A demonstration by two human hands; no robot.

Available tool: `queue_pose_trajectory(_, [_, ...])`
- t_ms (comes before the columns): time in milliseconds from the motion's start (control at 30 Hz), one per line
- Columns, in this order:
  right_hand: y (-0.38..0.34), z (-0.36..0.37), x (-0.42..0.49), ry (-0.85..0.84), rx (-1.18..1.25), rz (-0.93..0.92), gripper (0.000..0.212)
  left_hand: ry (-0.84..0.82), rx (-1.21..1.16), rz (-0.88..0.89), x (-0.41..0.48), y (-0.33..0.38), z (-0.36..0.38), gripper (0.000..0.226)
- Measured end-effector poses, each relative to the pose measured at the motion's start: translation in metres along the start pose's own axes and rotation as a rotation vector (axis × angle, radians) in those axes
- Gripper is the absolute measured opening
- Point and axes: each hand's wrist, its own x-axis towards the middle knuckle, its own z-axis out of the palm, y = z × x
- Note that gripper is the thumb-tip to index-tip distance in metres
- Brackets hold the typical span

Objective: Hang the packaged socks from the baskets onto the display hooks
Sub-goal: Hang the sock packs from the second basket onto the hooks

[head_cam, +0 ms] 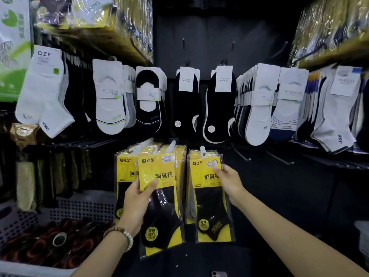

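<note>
Glossy film makes the sock pack at lower centre light, floppy, slippery, so my left hand pinches its stiff yellow card while my right hand grips the hung pack

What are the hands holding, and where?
Left hand pinches a yellow sock pack at its left edge. Right hand holds the hanging pack by its right edge.

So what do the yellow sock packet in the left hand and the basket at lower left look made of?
Yellow sock packet: glossy clear plastic film, judging by glare and wrinkles, over a yellow printed card, probably paper. Basket: matte grey, likely moulded plastic, its wall perforated with regular holes.
</note>
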Motion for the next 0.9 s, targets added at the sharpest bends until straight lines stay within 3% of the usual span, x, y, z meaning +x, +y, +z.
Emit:
queue_pose_trajectory(133, [0.007,0.013,0.016,0.061,0.052,0.077,0.014,-0.014,-0.012,0.007,0.004,-0.002,0.002,0.022])
queue_pose_trajectory(267, [0.024,0.016,0.028,0.227,-0.009,0.103,0.009,-0.022,0.002,0.013,0.006,-0.009,0.003,0.02])
queue_pose_trajectory(433, [0.041,0.005,0.019,0.383,-0.112,0.163,0.027,-0.025,0.015,-0.01,0.004,-0.021,0.003,0.017])
queue_pose_trajectory(600, [0.035,0.007,-0.008,0.129,0.067,0.172,0.027,-0.08,0.023,-0.057,-0.001,-0.027,0.018,0.016])
queue_pose_trajectory(733, [0.02,0.02,-0.03,-0.107,0.039,0.135,0.029,-0.172,0.059,-0.071,-0.008,-0.025,0.043,0.018])
queue_pose_trajectory(900, [0.016,0.019,-0.048,-0.145,0.169,0.134,0.017,-0.274,0.062,-0.08,-0.019,-0.025,0.066,0.022])
